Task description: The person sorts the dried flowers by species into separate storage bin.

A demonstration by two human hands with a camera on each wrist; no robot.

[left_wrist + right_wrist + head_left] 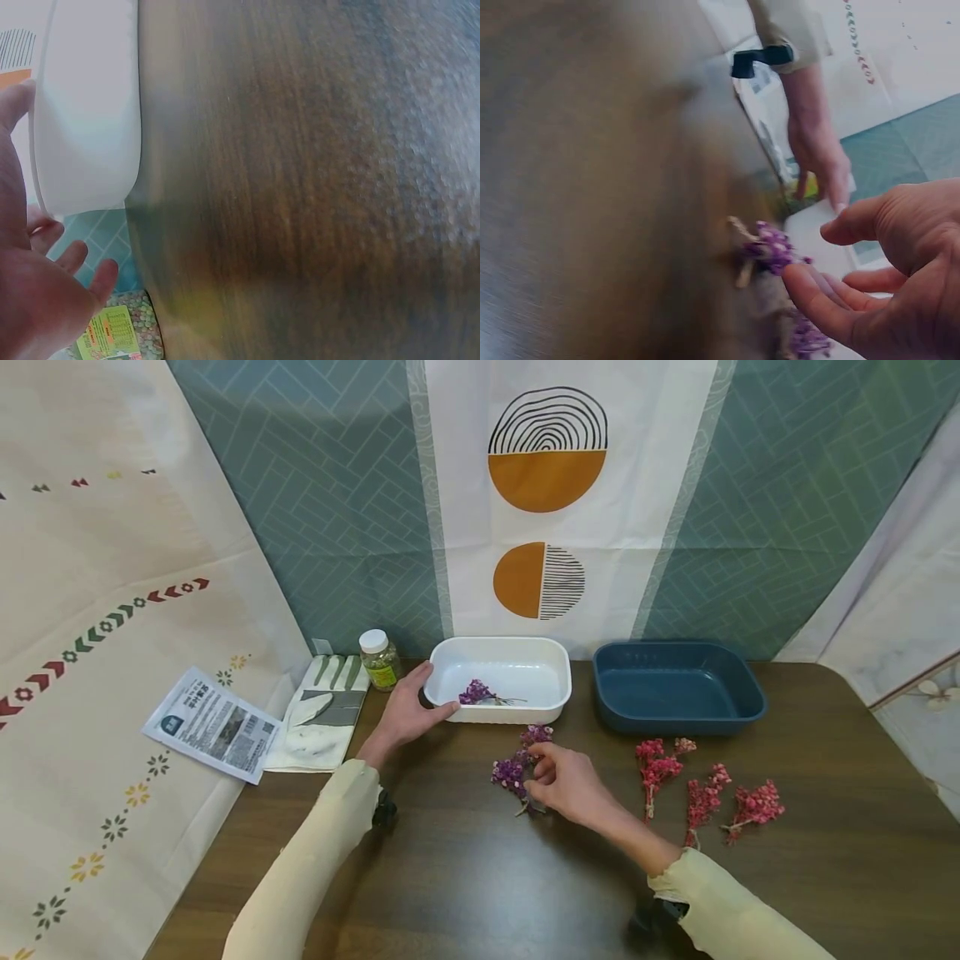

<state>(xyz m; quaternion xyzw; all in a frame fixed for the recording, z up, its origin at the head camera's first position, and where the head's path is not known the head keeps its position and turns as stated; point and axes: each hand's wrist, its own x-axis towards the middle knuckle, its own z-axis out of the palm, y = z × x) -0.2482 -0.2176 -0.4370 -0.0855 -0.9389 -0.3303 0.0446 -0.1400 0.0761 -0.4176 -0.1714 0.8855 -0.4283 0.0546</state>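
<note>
My left hand (408, 714) spans the left end of a white rectangular dish (551, 714), its thumb on the front rim and fingers at the left corner. In the left wrist view the dish (90, 112) shows its pale outer wall beside the thumb. Inside the dish lies a sprig of purple dried flowers (476, 692). My right hand (572, 785) hovers close over more purple flowers (510, 774) on the table, just in front of the dish. In the right wrist view its thumb and fingers stand apart, with purple flowers (771, 249) beyond the fingertips.
A dark blue dish (678, 725) stands to the right of the white one. Three pinkish-red flower sprigs (702, 799) lie in front of it. At the left are a white-lidded jar (381, 662), white-and-grey gloves (318, 718) and a printed packet (213, 724). Curtains back the table (465, 877).
</note>
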